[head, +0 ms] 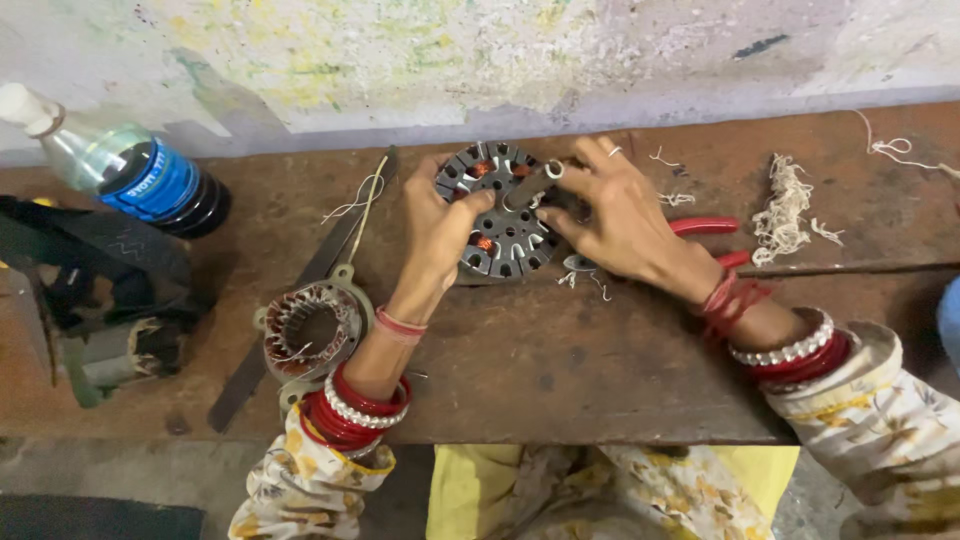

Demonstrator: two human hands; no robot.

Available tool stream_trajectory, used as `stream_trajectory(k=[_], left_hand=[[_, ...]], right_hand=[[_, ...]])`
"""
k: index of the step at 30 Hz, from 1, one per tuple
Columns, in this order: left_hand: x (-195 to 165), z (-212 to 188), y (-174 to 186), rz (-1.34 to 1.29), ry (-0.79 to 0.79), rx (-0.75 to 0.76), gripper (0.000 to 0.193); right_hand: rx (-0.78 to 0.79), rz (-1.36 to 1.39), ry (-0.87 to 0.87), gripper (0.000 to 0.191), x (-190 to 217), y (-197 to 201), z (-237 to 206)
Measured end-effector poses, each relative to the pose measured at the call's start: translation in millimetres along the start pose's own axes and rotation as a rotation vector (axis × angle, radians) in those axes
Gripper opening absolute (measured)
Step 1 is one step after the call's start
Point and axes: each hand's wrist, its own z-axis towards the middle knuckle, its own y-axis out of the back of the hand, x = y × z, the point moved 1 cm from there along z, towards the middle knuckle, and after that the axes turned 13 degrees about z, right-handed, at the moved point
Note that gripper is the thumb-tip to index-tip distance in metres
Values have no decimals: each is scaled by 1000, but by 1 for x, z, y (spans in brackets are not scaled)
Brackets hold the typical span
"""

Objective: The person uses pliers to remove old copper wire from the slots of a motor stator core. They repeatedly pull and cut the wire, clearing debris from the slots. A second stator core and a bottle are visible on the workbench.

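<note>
While the left hand (pixel 440 225) curls around the left edge of a round grey slotted metal stator core with copper windings in its slots (pixel 500 212), thumb pressed on its face, the right hand (pixel 615 215) pinches a small silvery piece at the core's upper right edge, though what that piece is I cannot tell. The core is held just above the far middle of the worn brown wooden table (pixel 560 350). Red-handled pliers (pixel 705 232) lie on the table just behind the right wrist. A tuft of pale frayed thread (pixel 785 205) sits further right. Near the left forearm lies a second, wound stator ring with a pale metal frame (pixel 312 328). At the far left, a clear plastic bottle with a blue label (pixel 135 172) lies tilted.
</note>
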Motion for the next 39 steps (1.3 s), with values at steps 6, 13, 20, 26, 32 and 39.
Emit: stream_trajectory(k=[6,13,20,26,32,39], left_hand=[[-12,-7,-1,13,-59,-1,41],[-11,-8,0,53,-113,-12,40],[-9,-8,1,58,-89,-29,44],[-7,-11,1,55,-45,-24,44],[-10,-14,0,20,-75,-21,43],[-8,-15,-2,74,-55,-43,42]], right_hand=[[-11,-92,68,17,5,-4,1],[-113,113,-126,14,-5,-1,6],[-144,189,-375,17,-30,21,1],[-67,249,-324,24,-28,18,-6],[88,33,-57,42,-6,1,-5],[56,62,-177,23,-11,-3,-6]])
